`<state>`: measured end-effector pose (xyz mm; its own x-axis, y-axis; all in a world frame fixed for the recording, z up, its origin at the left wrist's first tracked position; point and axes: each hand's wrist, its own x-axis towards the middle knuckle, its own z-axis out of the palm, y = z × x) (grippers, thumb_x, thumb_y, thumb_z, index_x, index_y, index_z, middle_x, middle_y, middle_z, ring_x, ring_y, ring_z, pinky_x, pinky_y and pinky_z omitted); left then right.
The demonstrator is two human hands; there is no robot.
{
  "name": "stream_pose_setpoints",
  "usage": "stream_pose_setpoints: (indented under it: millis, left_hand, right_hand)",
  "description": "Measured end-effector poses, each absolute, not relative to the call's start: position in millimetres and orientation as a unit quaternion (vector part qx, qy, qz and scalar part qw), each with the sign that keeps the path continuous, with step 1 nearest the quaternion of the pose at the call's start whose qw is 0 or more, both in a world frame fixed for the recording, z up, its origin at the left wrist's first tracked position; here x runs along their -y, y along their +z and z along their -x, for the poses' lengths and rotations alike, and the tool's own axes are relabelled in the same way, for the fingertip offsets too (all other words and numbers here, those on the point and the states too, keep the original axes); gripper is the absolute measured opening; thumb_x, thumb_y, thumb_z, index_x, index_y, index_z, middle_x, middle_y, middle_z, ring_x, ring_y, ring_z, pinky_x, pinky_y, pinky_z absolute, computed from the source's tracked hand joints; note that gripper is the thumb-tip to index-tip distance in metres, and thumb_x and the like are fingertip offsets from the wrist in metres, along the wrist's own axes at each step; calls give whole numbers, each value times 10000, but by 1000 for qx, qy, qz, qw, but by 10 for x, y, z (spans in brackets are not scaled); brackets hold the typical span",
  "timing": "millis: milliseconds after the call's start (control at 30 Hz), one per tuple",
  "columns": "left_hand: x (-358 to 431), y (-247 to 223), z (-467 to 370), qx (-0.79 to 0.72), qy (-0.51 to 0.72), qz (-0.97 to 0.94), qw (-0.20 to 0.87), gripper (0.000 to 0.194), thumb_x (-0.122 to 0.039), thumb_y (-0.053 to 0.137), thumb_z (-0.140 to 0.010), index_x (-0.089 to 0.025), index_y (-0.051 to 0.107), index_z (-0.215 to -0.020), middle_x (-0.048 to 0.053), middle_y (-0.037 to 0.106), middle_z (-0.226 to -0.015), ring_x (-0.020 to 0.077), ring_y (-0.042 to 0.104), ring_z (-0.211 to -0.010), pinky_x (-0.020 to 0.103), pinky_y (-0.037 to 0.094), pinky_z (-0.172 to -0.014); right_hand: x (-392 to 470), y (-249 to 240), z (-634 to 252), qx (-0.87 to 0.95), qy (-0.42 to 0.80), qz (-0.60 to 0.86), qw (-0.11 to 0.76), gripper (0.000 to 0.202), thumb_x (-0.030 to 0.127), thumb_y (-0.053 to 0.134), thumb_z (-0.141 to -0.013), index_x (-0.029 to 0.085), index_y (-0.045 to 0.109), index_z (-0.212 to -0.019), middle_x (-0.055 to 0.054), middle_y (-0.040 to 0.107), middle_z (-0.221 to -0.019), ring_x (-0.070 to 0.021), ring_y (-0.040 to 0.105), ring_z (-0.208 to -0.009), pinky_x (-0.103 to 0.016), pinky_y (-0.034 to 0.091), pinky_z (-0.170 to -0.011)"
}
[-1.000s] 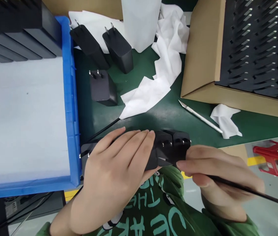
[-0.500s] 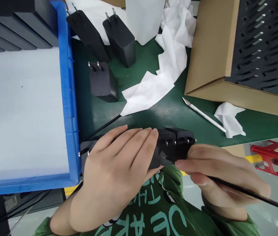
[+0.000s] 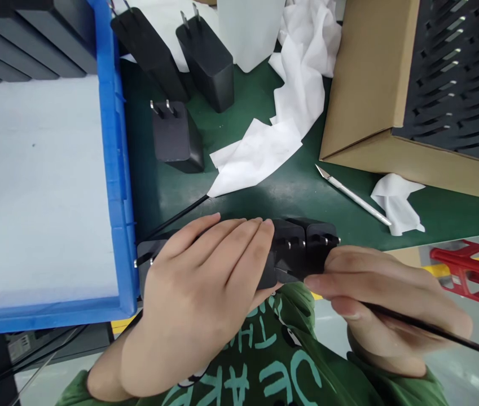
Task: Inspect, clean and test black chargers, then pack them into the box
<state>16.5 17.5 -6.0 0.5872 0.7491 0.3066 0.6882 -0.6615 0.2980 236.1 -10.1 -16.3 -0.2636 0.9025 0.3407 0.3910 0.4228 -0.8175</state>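
Observation:
Along the near edge of the green table stands a row of black power adapters (image 3: 289, 242) with metal prongs. My left hand (image 3: 205, 287) is wrapped over the middle of this row, fingers together and thumb underneath, hiding several adapters. My right hand (image 3: 385, 299) grips a slim black pen-like tool (image 3: 425, 327) whose thin tip touches or nearly touches an adapter beside my left fingertips. What the tip does there is too small to tell. Another adapter (image 3: 176, 138) stands farther back, near two more black adapters (image 3: 207, 62).
A blue tray (image 3: 114, 197) with black adapters stands left. White crumpled cloth (image 3: 260, 152) lies mid-table, a black cord (image 3: 180, 214) running from under it. At right are a craft knife (image 3: 355, 200), a small cloth piece (image 3: 398, 203) and a cardboard box (image 3: 361, 79) of black parts.
The view has shifted slightly. My left hand stays over the adapters, and my right hand with the pen-like tool has barely moved, a touch to the right.

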Motion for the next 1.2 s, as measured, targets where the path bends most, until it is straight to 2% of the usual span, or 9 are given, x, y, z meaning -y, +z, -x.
stream_pose_setpoints:
  millis: [133, 433, 767, 967, 1200]
  left_hand:
    - [-180, -69, -173, -404, 211, -887, 67, 385, -339, 714, -907, -55, 684, -1165, 85, 767, -1104, 245, 731, -979, 410, 512, -928]
    - [-174, -61, -155, -404, 207, -888, 68, 343, -308, 682, -922, -62, 680, -1162, 93, 767, -1104, 251, 732, -972, 410, 517, -927]
    - [-162, -63, -155, -405, 207, -887, 78, 358, -309, 695, -913, -56, 686, -1165, 95, 762, -1115, 255, 729, -984, 414, 508, -937]
    - [-166, -73, -159, -401, 208, -889, 71, 367, -315, 702, -909, -57, 683, -1169, 85, 765, -1109, 247, 731, -976, 417, 517, -935]
    - [-161, -59, -155, -405, 210, -886, 75, 363, -321, 695, -916, -55, 687, -1163, 93, 765, -1109, 257, 731, -983, 415, 511, -933]
  right_hand:
    - [83, -141, -2300, 711, 327, 429, 451, 108, 156, 644, -916, 179, 713, -997, -4, 707, -741, -141, 609, -594, -286, 563, -560]
    - [94, -101, -2224, 683, 318, 460, 470, 86, 119, 665, -887, 171, 723, -925, -14, 705, -733, -144, 623, -601, -278, 566, -569]
    - [82, -125, -2248, 698, 302, 453, 465, 82, 174, 666, -903, 191, 733, -948, -4, 704, -706, -141, 595, -549, -286, 541, -519]
    - [114, -111, -2225, 678, 296, 484, 468, 73, 228, 674, -907, 243, 738, -938, 11, 693, -672, -160, 580, -516, -319, 541, -494]
    - [82, -120, -2264, 704, 291, 456, 460, 89, 187, 663, -905, 220, 727, -957, 5, 704, -692, -152, 584, -522, -304, 548, -503]
